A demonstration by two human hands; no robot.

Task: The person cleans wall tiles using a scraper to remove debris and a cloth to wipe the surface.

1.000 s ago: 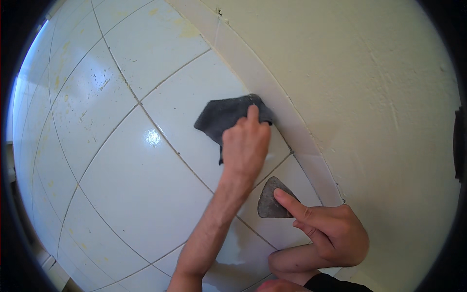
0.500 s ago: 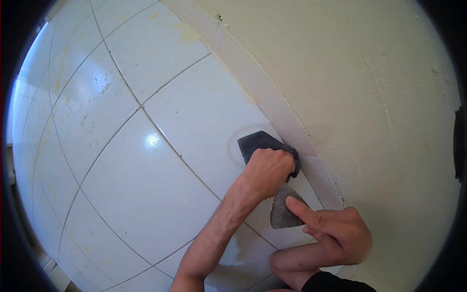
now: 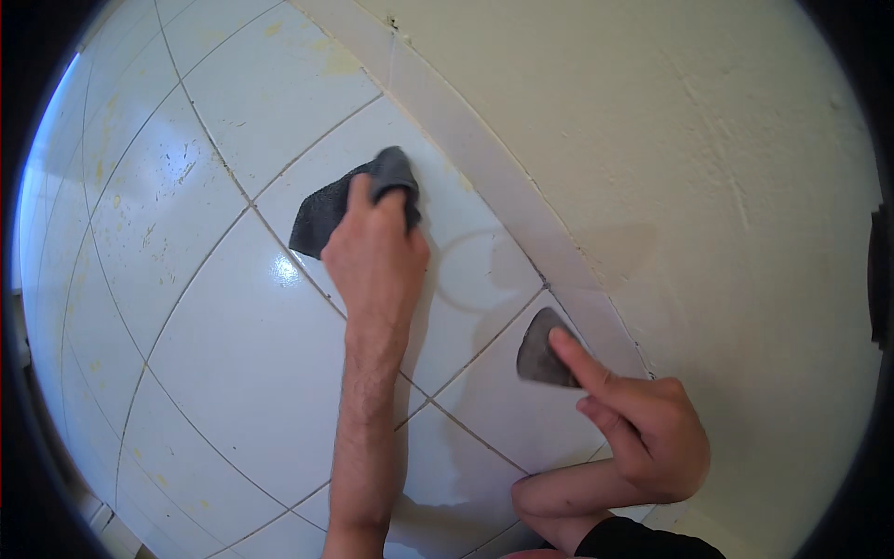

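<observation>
My left hand [image 3: 377, 247] is closed on a dark grey cloth [image 3: 326, 212], which lies against a white floor tile with one part bunched up between the fingers. To the right, my right hand [image 3: 656, 429] grips a scraper [image 3: 543, 352] with a grey, fan-shaped metal blade. The index finger stretches along the blade; the handle is hidden in the hand. The blade is held near the foot of the wall, above the tiles.
White glossy floor tiles [image 3: 251, 345] with dark joints spread to the left, with yellowish stains and dark specks on the far ones. A tiled skirting [image 3: 503, 177] runs along the cream wall [image 3: 670, 168] on the right. My bent knee [image 3: 540, 494] is below.
My left hand has swept the cloth from beside the skirting up and to the left across the tile. My right hand has shifted slightly upward with the scraper.
</observation>
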